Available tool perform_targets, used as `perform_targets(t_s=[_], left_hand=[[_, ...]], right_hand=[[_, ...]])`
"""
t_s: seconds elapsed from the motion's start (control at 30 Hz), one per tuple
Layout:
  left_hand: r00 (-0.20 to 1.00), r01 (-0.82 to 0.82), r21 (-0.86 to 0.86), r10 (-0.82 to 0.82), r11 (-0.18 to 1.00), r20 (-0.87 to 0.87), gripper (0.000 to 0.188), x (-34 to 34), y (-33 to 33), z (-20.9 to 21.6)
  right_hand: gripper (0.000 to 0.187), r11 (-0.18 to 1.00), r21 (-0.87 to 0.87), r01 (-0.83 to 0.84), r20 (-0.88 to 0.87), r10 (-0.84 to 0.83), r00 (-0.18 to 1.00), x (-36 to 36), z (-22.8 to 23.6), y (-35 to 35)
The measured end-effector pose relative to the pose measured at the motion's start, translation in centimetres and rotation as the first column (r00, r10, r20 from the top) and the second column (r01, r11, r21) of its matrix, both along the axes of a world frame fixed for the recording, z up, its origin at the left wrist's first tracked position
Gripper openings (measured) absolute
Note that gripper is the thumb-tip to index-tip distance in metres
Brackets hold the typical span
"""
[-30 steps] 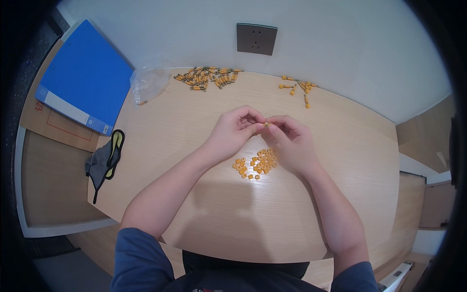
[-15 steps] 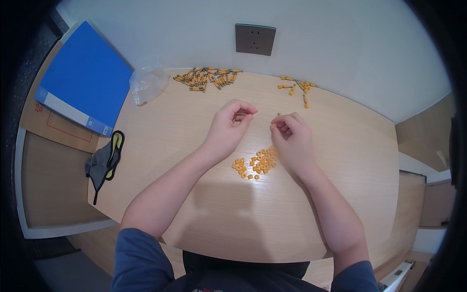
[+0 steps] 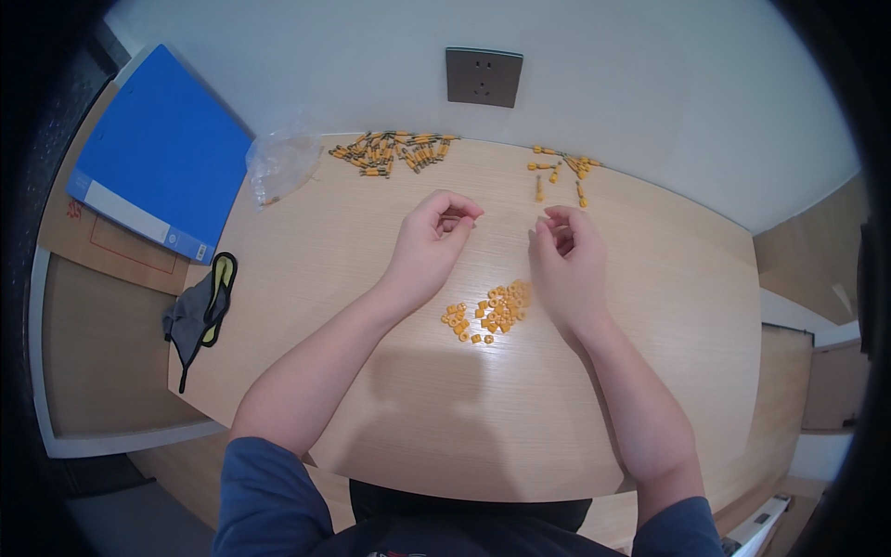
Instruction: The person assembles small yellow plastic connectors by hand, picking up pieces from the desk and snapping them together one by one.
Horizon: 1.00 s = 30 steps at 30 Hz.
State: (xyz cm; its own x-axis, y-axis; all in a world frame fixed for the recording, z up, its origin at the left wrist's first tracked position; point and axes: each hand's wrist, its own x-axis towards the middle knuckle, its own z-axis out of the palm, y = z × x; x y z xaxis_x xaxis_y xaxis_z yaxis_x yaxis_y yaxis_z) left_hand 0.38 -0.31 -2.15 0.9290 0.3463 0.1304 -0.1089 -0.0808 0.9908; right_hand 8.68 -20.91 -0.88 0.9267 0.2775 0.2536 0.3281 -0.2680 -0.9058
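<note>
Over the middle of the table, my left hand (image 3: pixel 432 237) has its thumb and forefinger tips pressed together; anything between them is too small or hidden to make out. My right hand (image 3: pixel 568 260) is half curled, its thumb and forefinger slightly apart and nothing visible between them. Just beyond its fingertips one slim yellow piece with a yellow cap (image 3: pixel 539 189) lies alone on the table. Near it, several capped yellow pieces (image 3: pixel 577 167) lie by the wall. Between my wrists is a loose heap of small yellow ring-shaped nuts (image 3: pixel 501 308), its right edge close to my right hand.
Many slim yellow pieces with dark ends (image 3: pixel 394 150) lie against the wall. Left of them are a clear plastic bag (image 3: pixel 281 167), a blue folder (image 3: pixel 162 153) and a grey pouch with black edging (image 3: pixel 200 302). A dark socket plate (image 3: pixel 484 77) is on the wall.
A slim capped yellow piece now lies at the far right, set down from my right hand. That hand has drawn slightly right and its fingers have parted. My left hand has barely moved.
</note>
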Motion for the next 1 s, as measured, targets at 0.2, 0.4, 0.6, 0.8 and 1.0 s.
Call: perform_targets(t_s=[0.2, 0.4, 0.6, 0.8, 1.0], left_hand=[[1.000, -0.008, -0.020, 0.008, 1.000, -0.001, 0.010, 0.0, 0.0, 0.0], [1.000, -0.012, -0.021, 0.012, 1.000, 0.013, 0.010, -0.1, 0.1, -0.2], [0.996, -0.084, 0.219, 0.091, 0.972, -0.025, 0.011, -0.1, 0.5, 0.5], [0.950, -0.306, 0.656, 0.264, 0.690, 0.165, 0.015, 0.3, 5.1, -1.0], [0.923, -0.365, 0.797, 0.299, 0.482, 0.243, 0.019, 0.3, 5.0, -0.8]], right_hand=[[0.011, 0.972, -0.064, -0.227, -0.027, 0.226, 0.974, -0.2, -0.2, -0.3], [0.008, 0.957, -0.066, -0.282, -0.026, 0.281, 0.959, -0.1, 0.0, -0.3], [0.007, 0.951, -0.070, -0.300, -0.034, 0.298, 0.954, 0.0, -0.2, -0.5], [0.008, 0.929, 0.050, -0.367, -0.263, 0.366, 0.893, -0.3, 1.4, -0.8], [0.013, 0.864, -0.061, -0.499, -0.385, 0.441, 0.811, 0.4, 3.2, -2.0]])
